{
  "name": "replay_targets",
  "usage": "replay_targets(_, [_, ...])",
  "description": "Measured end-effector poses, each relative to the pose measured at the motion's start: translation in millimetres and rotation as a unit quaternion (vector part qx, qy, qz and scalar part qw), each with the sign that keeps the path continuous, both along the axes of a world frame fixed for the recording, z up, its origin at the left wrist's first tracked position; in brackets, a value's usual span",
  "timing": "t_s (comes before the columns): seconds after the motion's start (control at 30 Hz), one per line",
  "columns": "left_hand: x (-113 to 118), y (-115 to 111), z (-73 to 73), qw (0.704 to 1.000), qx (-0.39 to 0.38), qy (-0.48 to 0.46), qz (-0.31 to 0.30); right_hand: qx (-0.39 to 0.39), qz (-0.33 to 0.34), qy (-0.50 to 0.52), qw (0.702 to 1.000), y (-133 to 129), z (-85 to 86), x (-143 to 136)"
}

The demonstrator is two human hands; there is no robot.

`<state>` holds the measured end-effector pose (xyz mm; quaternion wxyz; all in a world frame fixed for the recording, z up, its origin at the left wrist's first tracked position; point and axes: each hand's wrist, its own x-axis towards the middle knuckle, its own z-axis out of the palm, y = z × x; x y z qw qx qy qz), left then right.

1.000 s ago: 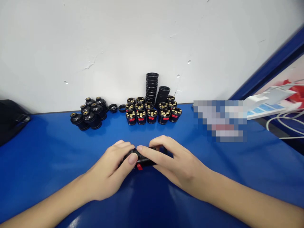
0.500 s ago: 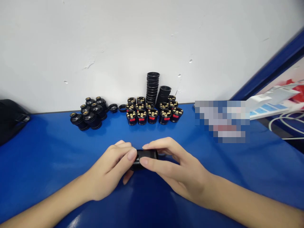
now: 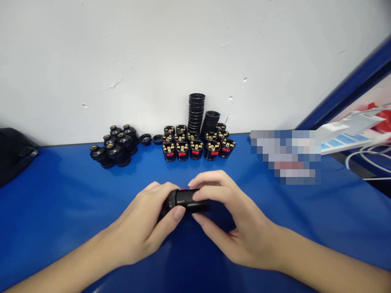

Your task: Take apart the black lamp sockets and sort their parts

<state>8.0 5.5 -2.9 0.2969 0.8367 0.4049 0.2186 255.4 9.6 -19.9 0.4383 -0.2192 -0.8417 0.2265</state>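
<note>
Between my hands, above the blue table (image 3: 76, 195), lies a black lamp holder (image 3: 185, 201) on its side, a bit of red showing at its upper edge. My left hand (image 3: 152, 219) wraps round its rounded left end. The fingertips and thumb of my right hand (image 3: 227, 215) close on its cylindrical right part. Farther back stand several black socket bodies (image 3: 196, 149) with brass contacts on top and red switches in front. Several lamp holders (image 3: 117, 154) with brass-ringed tops are grouped at left.
Behind the socket bodies rise a tall stack of black threaded rings (image 3: 196, 114) and a shorter stack (image 3: 210, 122). Two loose rings, one a shallow black ring (image 3: 145, 139), lie by the white wall (image 3: 152, 61). A dark bag (image 3: 15, 152) is at left, white cables (image 3: 366, 162) at right.
The lamp holder has turned about its long axis, bringing a red part into view at its upper edge. My right fingers have shifted round it, the thumb now underneath.
</note>
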Motion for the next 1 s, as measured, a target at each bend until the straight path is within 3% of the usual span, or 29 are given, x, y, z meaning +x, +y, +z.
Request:
replay_targets(0.23, [0,-1,0.1,0.999,0.038,0.006,-0.005,0.046,-0.021,-0.078,0.996,4,-0.5,1])
replay_targets(0.5, [-3,4,5.3,0.993,-0.082,-0.089,-0.013,0.048,0.000,0.004,0.999,3,-2.9,0])
replay_targets(0.63, [-7,9,7.0,0.980,-0.137,-0.141,0.033,0.011,-0.004,0.035,0.999,6,-3.8,2])
replay_targets(0.8, [-17,21,2.0,0.981,-0.054,-0.153,0.102,-0.036,-0.012,0.074,0.997,9,-7.9,2])
replay_targets(1.0, [-36,43,2.6,0.977,0.049,-0.126,0.165,-0.064,-0.048,0.025,0.996,9,-3.9,3])
